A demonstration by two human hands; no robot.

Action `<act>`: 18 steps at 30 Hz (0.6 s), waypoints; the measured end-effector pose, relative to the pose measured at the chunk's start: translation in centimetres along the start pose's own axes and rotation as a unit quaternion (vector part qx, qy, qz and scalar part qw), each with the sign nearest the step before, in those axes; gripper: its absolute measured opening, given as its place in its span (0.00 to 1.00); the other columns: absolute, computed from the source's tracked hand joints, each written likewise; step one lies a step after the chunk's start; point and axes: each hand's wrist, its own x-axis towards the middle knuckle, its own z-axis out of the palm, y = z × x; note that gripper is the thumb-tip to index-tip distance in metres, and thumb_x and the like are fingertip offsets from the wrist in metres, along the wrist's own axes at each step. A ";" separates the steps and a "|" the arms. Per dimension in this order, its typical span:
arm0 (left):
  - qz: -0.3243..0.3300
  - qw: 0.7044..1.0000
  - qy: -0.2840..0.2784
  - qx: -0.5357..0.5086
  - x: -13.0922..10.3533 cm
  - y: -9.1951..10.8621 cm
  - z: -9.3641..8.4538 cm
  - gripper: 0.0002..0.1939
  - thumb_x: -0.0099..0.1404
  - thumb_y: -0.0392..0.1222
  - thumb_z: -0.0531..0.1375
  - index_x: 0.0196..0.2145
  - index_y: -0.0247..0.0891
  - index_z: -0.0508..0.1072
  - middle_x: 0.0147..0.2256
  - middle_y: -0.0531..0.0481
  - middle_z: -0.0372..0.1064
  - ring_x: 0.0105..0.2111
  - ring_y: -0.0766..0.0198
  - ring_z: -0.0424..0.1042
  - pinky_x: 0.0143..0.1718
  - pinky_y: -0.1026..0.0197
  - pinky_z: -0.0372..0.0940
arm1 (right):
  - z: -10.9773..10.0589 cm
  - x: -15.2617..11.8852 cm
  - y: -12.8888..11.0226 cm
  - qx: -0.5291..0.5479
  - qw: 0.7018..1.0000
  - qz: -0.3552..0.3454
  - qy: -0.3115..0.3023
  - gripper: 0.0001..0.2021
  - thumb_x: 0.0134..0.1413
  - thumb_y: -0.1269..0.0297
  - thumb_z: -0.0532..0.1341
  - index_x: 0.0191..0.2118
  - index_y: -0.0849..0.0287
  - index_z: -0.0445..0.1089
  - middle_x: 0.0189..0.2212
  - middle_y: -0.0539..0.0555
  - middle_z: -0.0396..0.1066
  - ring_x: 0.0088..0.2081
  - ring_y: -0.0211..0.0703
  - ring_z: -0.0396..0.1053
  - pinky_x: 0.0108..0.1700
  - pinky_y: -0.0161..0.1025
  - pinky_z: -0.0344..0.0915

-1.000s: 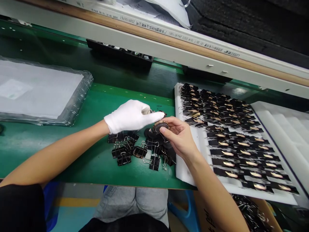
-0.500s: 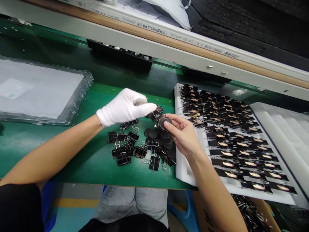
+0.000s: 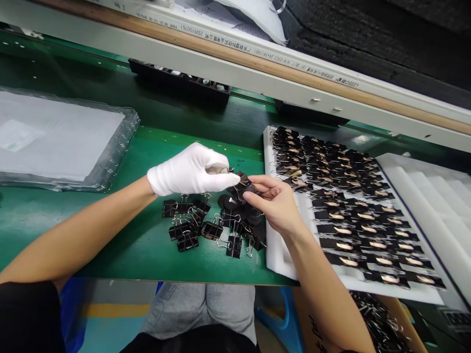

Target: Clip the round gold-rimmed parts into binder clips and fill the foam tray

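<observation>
My left hand (image 3: 191,169), in a white glove, pinches a black binder clip (image 3: 241,180) over the green bench top. My bare right hand (image 3: 275,198) meets it from the right, thumb and fingers closed on a round dark disc (image 3: 250,191) right at the clip. Where clip and disc meet is partly covered by my fingers. Below my hands lies a pile of black binder clips (image 3: 187,240) with wire handles. Several flat black discs (image 3: 253,215) lie among them, close under my right hand.
To the right, a white foam tray (image 3: 272,235) holds rows of binder clips gripping round parts. Beyond it stands another ridged foam tray (image 3: 434,196). Clear plastic trays (image 3: 127,142) lie left. A pale rail (image 3: 235,54) crosses behind; a carton of clips (image 3: 382,323) sits below right.
My left hand has lowered slightly, bringing the binder clip against the round disc in my right hand. The disc has tilted, and its broad face shows less.
</observation>
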 end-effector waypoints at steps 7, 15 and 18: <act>-0.014 1.000 -0.014 -0.004 0.0 0.1 0.0 0.26 0.66 0.54 0.59 0.18 0.38 0.56 0.20 0.57 0.49 0.22 0.70 0.49 0.25 0.62 0.47 | 0.1 0.0 0.2 -0.006 1.000 -0.006 0.000 0.18 0.44 0.57 0.78 0.43 0.53 0.80 0.37 0.52 0.84 0.36 0.44 0.81 0.43 0.45 0.79; -0.037 0.999 -0.029 -0.004 0.1 -0.1 0.2 0.26 0.67 0.57 0.59 0.19 0.38 0.59 0.19 0.57 0.51 0.22 0.71 0.51 0.25 0.63 0.48 | 0.3 0.4 0.4 -0.017 1.000 -0.006 0.002 0.18 0.44 0.54 0.78 0.41 0.54 0.80 0.36 0.53 0.83 0.38 0.45 0.81 0.47 0.46 0.78; -0.065 0.996 -0.059 0.008 0.1 -0.3 -0.2 0.22 0.67 0.58 0.59 0.26 0.38 0.71 0.22 0.55 0.63 0.24 0.69 0.60 0.26 0.64 0.54 | 0.4 0.5 0.7 -0.064 0.996 -0.061 0.012 0.18 0.49 0.52 0.75 0.45 0.53 0.79 0.40 0.54 0.83 0.43 0.48 0.81 0.50 0.48 0.77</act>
